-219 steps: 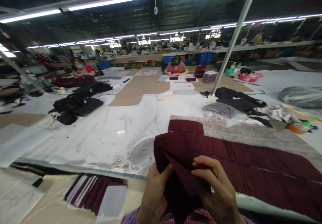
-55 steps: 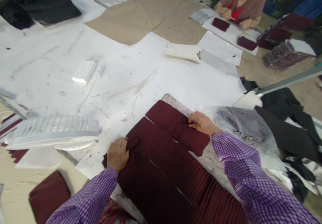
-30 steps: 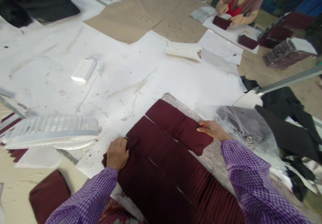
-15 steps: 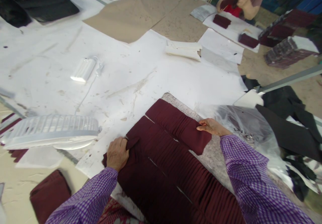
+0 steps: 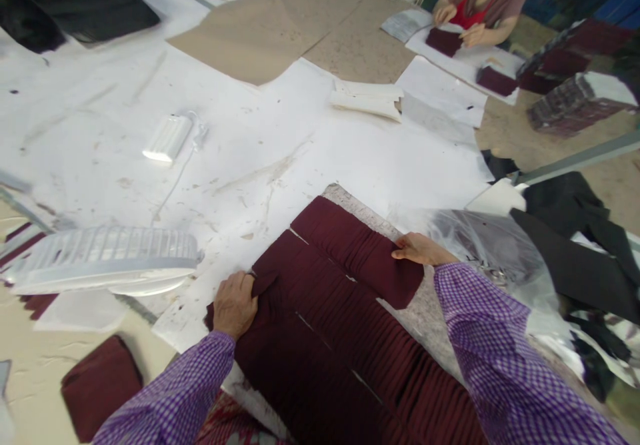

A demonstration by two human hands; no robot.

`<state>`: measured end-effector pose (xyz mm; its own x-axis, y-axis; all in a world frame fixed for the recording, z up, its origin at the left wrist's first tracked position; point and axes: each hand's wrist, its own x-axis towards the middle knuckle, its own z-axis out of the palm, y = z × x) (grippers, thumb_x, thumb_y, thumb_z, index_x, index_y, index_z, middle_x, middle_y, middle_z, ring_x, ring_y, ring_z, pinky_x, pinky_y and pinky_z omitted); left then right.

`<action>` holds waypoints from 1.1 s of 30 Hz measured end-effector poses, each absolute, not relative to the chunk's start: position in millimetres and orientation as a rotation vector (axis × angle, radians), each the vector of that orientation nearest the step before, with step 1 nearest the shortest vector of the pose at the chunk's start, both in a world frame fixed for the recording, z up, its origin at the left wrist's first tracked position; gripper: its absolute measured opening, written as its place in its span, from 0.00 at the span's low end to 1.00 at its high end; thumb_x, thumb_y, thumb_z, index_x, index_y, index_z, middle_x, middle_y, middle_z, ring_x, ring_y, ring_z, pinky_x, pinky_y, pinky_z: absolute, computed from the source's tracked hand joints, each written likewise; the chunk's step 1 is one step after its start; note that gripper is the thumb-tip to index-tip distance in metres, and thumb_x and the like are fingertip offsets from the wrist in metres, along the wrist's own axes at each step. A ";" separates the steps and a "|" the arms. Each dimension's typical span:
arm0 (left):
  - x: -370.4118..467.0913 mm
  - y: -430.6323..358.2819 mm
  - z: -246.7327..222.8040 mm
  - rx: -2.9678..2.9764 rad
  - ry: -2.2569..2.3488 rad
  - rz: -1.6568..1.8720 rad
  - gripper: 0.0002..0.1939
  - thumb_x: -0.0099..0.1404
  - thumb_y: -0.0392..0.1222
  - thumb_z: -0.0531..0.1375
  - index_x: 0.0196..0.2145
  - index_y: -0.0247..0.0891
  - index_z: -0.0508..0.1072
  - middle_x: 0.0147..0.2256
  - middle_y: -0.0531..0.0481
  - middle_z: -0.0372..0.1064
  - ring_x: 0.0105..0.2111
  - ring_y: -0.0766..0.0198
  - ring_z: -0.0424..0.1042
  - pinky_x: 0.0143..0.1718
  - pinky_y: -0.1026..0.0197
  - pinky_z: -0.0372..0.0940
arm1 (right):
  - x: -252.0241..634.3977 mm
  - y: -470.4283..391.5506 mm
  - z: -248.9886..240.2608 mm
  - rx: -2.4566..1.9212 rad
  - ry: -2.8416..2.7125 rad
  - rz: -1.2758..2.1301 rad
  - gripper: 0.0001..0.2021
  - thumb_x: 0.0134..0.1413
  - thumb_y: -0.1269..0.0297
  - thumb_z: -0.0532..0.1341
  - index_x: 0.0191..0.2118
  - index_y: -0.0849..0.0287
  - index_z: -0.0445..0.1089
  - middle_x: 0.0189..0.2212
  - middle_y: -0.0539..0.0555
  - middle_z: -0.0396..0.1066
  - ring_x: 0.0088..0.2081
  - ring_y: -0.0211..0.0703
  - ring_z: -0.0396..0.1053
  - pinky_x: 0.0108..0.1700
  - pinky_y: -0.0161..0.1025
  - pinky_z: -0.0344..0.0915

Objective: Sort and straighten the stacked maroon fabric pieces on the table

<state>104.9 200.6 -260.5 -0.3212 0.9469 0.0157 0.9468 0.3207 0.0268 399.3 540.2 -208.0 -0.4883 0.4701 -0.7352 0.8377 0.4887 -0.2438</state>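
Seemingly, two long rows (image 5: 345, 311) are laid beside the left fingers (image 5: 246, 285), gripping bunched cloth (image 5: 266, 286), while the right fingers (image 5: 403, 247) pinch a short row (image 5: 355, 241), perhaps unfinished.

White fan (image 5: 107, 258), brown paper (image 5: 250, 28), black cloth (image 5: 107, 8)

Bright, soft light pales the white tabletop (image 5: 240, 118); corners blur.

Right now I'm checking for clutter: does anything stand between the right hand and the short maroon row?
Nothing visible: the right hand touches the short maroon row; the plastic bag lies farther right.
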 end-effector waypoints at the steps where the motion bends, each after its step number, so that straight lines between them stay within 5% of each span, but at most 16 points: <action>1: 105.0 200.6 -260.4 1.827 2.552 0.048 0.03 0.59 0.36 0.53 0.31 0.38 0.67 0.30 0.44 0.64 0.34 0.51 0.62 0.36 0.53 0.58 | 399.7 539.5 -207.5 1.075 2.144 -0.799 0.11 0.46 0.60 0.59 0.19 0.58 0.63 0.17 0.49 0.60 0.23 0.40 0.61 0.24 0.36 0.50; 14: 105.5 201.9 -258.6 1.855 2.558 0.025 0.03 0.59 0.36 0.54 0.32 0.36 0.67 0.30 0.44 0.63 0.34 0.52 0.62 0.36 0.53 0.58 | 404.4 537.8 -213.1 1.014 2.216 -0.703 0.13 0.48 0.60 0.60 0.19 0.58 0.59 0.16 0.47 0.57 0.23 0.38 0.60 0.23 0.35 0.49; 19: 105.7 201.8 -258.8 1.859 2.562 0.019 0.03 0.60 0.36 0.54 0.32 0.36 0.67 0.30 0.44 0.63 0.34 0.52 0.62 0.36 0.53 0.58 | 401.4 523.7 -207.1 1.141 2.295 -0.490 0.06 0.48 0.62 0.62 0.32 0.57 0.66 0.27 0.54 0.67 0.31 0.49 0.67 0.27 0.37 0.56; 23: 105.6 201.8 -258.7 1.860 2.565 0.015 0.02 0.60 0.36 0.55 0.31 0.37 0.66 0.30 0.44 0.63 0.34 0.52 0.62 0.36 0.53 0.58 | 397.3 516.8 -197.2 1.066 2.479 -0.492 0.18 0.49 0.68 0.62 0.48 0.56 0.62 0.44 0.59 0.63 0.42 0.52 0.67 0.36 0.40 0.63; 33: 105.5 201.7 -258.2 1.873 2.574 0.016 0.01 0.58 0.35 0.56 0.31 0.36 0.66 0.31 0.45 0.64 0.34 0.53 0.62 0.36 0.54 0.58 | 381.1 535.2 -210.1 0.750 2.577 -0.721 0.23 0.46 0.73 0.64 0.49 0.51 0.63 0.43 0.53 0.61 0.36 0.42 0.67 0.38 0.38 0.65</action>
